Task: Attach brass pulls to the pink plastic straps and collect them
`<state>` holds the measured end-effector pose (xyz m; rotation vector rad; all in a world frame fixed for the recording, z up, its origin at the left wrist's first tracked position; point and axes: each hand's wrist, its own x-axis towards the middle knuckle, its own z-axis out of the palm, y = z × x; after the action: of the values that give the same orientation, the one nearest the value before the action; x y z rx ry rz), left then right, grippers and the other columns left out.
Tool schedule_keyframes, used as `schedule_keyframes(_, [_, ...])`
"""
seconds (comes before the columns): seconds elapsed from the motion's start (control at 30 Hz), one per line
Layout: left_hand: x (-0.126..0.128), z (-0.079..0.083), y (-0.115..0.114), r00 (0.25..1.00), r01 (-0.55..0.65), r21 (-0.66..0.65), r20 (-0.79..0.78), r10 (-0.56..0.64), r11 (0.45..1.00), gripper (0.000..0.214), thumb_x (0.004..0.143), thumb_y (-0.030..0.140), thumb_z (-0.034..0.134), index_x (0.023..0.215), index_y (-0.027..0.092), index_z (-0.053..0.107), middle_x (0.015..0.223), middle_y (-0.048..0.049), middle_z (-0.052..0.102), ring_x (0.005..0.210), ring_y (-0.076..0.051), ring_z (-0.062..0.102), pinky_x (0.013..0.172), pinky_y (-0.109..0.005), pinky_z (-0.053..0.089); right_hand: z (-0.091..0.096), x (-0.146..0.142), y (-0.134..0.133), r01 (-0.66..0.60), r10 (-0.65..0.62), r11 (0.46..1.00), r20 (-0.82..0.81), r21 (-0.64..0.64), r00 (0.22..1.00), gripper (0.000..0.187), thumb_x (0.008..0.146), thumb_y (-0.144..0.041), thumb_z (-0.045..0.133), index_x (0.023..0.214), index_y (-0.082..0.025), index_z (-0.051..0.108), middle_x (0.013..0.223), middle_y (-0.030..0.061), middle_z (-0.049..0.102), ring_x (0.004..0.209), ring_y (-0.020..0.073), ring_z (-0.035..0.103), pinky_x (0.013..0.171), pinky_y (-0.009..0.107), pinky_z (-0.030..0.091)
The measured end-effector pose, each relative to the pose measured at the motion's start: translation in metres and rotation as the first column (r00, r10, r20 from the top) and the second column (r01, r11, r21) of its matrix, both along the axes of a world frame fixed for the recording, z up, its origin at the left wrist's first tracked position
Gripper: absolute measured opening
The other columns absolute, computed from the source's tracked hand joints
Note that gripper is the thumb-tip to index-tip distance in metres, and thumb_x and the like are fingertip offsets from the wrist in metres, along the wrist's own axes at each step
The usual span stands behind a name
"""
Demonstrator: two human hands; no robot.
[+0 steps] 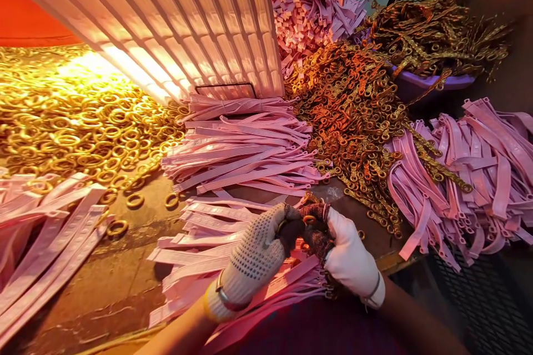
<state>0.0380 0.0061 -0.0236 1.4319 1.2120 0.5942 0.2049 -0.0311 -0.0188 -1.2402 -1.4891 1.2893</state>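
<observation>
My left hand [256, 255], in a knitted glove with grey dots and dark fingertips, is closed in a pinch over the pink straps. Facing it, my right hand [352, 258], in a white glove with dark fingertips, is closed too. Between their fingertips shows a small gold-coloured link [308, 219], partly hidden by the fingers. What else the left fingers hold is covered. Beneath both hands lies a loose row of pink straps [200, 258]. A bundle of pink straps [245, 147] with small loops at their right ends rests just beyond.
Gold-coloured rings [83, 138] spread over the brown tabletop [120, 277] at left. More pink straps lie at the lower left [45, 249] and right [491, 172]. Gold-coloured chain links [353, 116] heap beside a purple basin [433, 80]. A ribbed white panel [187, 22] stands behind.
</observation>
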Motion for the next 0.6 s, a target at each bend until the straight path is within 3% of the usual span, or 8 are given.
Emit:
schedule_keyframes(0.07, [-0.004, -0.003, 0.000, 0.997, 0.076, -0.002, -0.006, -0.076, 0.997, 0.022, 0.093, 0.034, 0.051, 0.079, 0.018, 0.059, 0.065, 0.0014, 0.057, 0.056, -0.011, 0.047, 0.054, -0.022, 0.038, 0.003, 0.003, -0.007, -0.020, 0.000, 0.998, 0.284, 0.067, 0.959, 0.035, 0.093, -0.018, 0.054, 0.128, -0.021, 0.057, 0.110, 0.0062, 0.068, 0.102, 0.0202, 0.065, 0.093, 0.032, 0.054])
schedule_keyframes(0.1, [-0.005, -0.004, -0.001, 0.994, 0.104, -0.035, 0.026, -0.103, 0.994, 0.023, 0.094, 0.036, 0.051, 0.080, 0.019, 0.058, 0.066, 0.0017, 0.056, 0.056, -0.011, 0.047, 0.053, -0.022, 0.038, 0.004, 0.004, -0.011, -0.030, -0.019, 0.995, 0.459, 0.100, 0.888, 0.039, 0.088, -0.014, 0.054, 0.126, -0.020, 0.057, 0.111, 0.0084, 0.068, 0.103, 0.0226, 0.064, 0.093, 0.034, 0.054])
schedule_keyframes(0.17, [-0.005, -0.005, -0.003, 0.988, 0.119, -0.084, 0.108, -0.110, 0.989, 0.025, 0.094, 0.041, 0.052, 0.084, 0.019, 0.057, 0.070, 0.0007, 0.058, 0.059, -0.011, 0.048, 0.054, -0.023, 0.040, 0.007, 0.004, -0.016, -0.064, -0.069, 0.987, 0.760, 0.145, 0.647, 0.042, 0.076, -0.012, 0.057, 0.118, -0.017, 0.060, 0.108, 0.0124, 0.067, 0.101, 0.0282, 0.064, 0.087, 0.038, 0.055])
schedule_keyframes(0.23, [-0.006, -0.006, -0.005, 0.982, 0.092, -0.113, 0.177, -0.071, 0.989, 0.026, 0.092, 0.044, 0.056, 0.084, 0.019, 0.056, 0.072, -0.0001, 0.059, 0.061, -0.012, 0.049, 0.056, -0.023, 0.042, 0.009, 0.001, -0.016, -0.119, -0.103, 0.979, 0.901, 0.167, 0.421, 0.032, 0.069, -0.015, 0.060, 0.102, -0.017, 0.062, 0.098, 0.0125, 0.066, 0.090, 0.0304, 0.064, 0.078, 0.039, 0.054])
schedule_keyframes(0.27, [-0.006, -0.007, -0.005, 0.978, 0.088, -0.154, 0.201, -0.056, 0.984, 0.028, 0.092, 0.046, 0.056, 0.084, 0.020, 0.055, 0.070, 0.0004, 0.058, 0.059, -0.012, 0.049, 0.054, -0.023, 0.041, 0.009, 0.000, -0.014, -0.155, -0.113, 0.972, 0.926, 0.179, 0.361, 0.024, 0.070, -0.018, 0.061, 0.093, -0.018, 0.062, 0.091, 0.0109, 0.064, 0.084, 0.0296, 0.062, 0.073, 0.039, 0.052])
schedule_keyframes(0.4, [-0.008, -0.009, -0.002, 0.950, 0.144, -0.412, 0.313, -0.008, 0.900, 0.031, 0.094, 0.050, 0.055, 0.081, 0.022, 0.050, 0.056, 0.0045, 0.051, 0.046, -0.010, 0.041, 0.044, -0.021, 0.031, 0.010, -0.006, -0.003, -0.292, -0.096, 0.939, 0.954, 0.181, 0.283, 0.008, 0.076, -0.027, 0.061, 0.080, -0.021, 0.057, 0.075, 0.0073, 0.060, 0.070, 0.0265, 0.058, 0.065, 0.037, 0.043])
schedule_keyframes(0.5, [-0.005, -0.006, 0.002, 0.923, 0.109, -0.520, 0.370, 0.108, 0.847, 0.033, 0.093, 0.048, 0.057, 0.076, 0.021, 0.049, 0.056, 0.0050, 0.048, 0.046, -0.008, 0.039, 0.045, -0.020, 0.030, 0.015, -0.012, 0.007, -0.245, 0.073, 0.970, 0.948, 0.005, 0.309, 0.011, 0.083, -0.027, 0.058, 0.091, -0.019, 0.059, 0.080, 0.0088, 0.066, 0.073, 0.0255, 0.061, 0.064, 0.034, 0.038])
schedule_keyframes(0.6, [-0.002, -0.003, 0.012, 0.918, 0.103, -0.518, 0.378, 0.120, 0.849, 0.034, 0.093, 0.047, 0.056, 0.074, 0.019, 0.051, 0.057, 0.0045, 0.047, 0.048, -0.007, 0.039, 0.047, -0.019, 0.031, 0.019, -0.013, 0.019, -0.140, 0.243, 0.968, 0.906, -0.207, 0.347, 0.017, 0.085, -0.021, 0.057, 0.101, -0.018, 0.059, 0.083, 0.0081, 0.070, 0.072, 0.0240, 0.065, 0.059, 0.031, 0.034])
